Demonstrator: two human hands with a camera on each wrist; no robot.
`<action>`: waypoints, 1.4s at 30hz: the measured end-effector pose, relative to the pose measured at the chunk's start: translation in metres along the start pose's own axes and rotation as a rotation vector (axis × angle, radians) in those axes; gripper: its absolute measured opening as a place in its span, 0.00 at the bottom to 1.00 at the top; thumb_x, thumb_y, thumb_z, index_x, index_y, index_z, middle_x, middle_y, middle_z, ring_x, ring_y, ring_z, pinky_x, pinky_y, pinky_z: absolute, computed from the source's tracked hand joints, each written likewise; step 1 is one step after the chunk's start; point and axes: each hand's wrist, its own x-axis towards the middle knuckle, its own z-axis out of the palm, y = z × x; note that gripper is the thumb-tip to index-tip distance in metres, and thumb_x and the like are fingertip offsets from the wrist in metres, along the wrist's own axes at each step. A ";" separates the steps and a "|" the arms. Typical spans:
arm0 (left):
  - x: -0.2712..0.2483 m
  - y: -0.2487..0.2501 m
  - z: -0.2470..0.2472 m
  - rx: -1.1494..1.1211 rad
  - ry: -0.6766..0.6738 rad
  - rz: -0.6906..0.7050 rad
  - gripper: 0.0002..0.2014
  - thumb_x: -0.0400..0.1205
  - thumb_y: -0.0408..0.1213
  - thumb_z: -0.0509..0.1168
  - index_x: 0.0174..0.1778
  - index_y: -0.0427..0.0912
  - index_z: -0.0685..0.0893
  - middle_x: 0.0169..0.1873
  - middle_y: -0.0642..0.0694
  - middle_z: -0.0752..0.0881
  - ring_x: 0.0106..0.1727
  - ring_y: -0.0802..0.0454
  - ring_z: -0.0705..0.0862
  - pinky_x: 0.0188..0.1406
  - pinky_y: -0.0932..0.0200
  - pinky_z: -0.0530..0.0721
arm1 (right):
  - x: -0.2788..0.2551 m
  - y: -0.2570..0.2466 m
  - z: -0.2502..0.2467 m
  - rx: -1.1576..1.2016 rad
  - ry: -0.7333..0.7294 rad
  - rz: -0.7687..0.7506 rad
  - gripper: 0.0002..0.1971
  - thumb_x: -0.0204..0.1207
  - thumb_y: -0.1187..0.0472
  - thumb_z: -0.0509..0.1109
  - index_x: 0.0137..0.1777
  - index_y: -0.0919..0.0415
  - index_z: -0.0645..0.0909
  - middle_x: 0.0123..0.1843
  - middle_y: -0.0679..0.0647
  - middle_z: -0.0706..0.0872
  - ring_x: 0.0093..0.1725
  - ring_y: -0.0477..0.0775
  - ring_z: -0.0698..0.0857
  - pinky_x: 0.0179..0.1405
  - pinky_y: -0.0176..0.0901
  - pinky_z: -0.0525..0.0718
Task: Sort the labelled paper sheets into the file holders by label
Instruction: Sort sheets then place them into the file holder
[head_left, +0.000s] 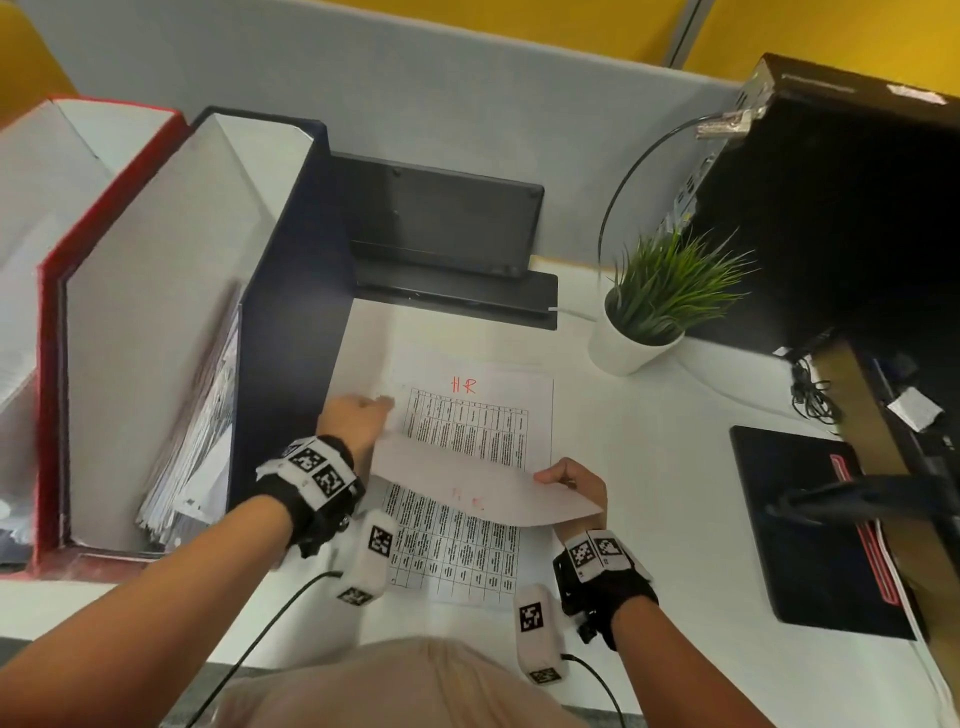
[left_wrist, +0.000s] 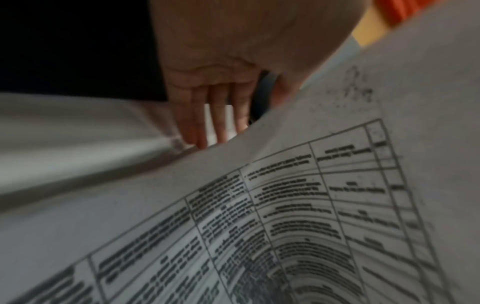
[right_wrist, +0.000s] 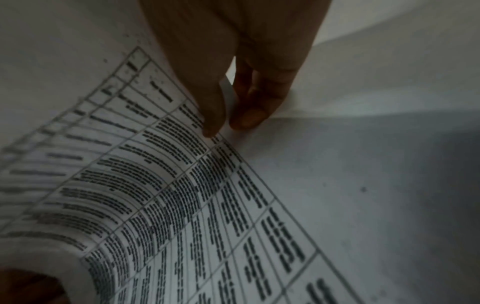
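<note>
Red file holder (head_left: 47, 322) far left, navy file holder (head_left: 291, 291) beside it with a stack of papers inside. Left hand (head_left: 356, 418) grips the left edge of the lifted sheet (head_left: 467, 491); right hand (head_left: 571, 480) pinches its right edge. Hands apart. Sheet curls above an "HR"-marked sheet (head_left: 483, 415) flat on the white desk (head_left: 675, 467). Potted plant (head_left: 654, 306) to the right.

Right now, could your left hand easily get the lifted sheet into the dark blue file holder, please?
Probably yes: the left hand holds the lifted sheet right beside the dark blue file holder, whose top is open. The right hand pinches the sheet's other end.
</note>
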 end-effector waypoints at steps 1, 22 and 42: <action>0.004 -0.001 0.001 0.134 -0.005 -0.016 0.11 0.80 0.43 0.65 0.37 0.40 0.82 0.34 0.47 0.81 0.42 0.48 0.79 0.41 0.60 0.75 | 0.001 0.000 0.000 0.000 0.006 0.003 0.24 0.63 0.81 0.59 0.11 0.58 0.76 0.30 0.57 0.74 0.34 0.57 0.74 0.38 0.45 0.73; -0.005 -0.028 0.008 0.197 0.155 0.689 0.09 0.78 0.27 0.67 0.49 0.41 0.89 0.43 0.48 0.86 0.36 0.57 0.83 0.38 0.73 0.80 | -0.007 -0.007 0.001 -0.510 0.054 -0.180 0.27 0.61 0.69 0.82 0.60 0.72 0.78 0.57 0.64 0.86 0.56 0.61 0.85 0.58 0.57 0.85; 0.015 -0.012 0.004 0.178 0.026 0.026 0.13 0.67 0.41 0.79 0.34 0.41 0.81 0.38 0.44 0.85 0.43 0.47 0.84 0.46 0.57 0.83 | -0.010 -0.005 -0.007 -0.679 -0.033 -0.369 0.11 0.64 0.82 0.72 0.30 0.66 0.83 0.31 0.54 0.77 0.29 0.41 0.73 0.26 0.17 0.68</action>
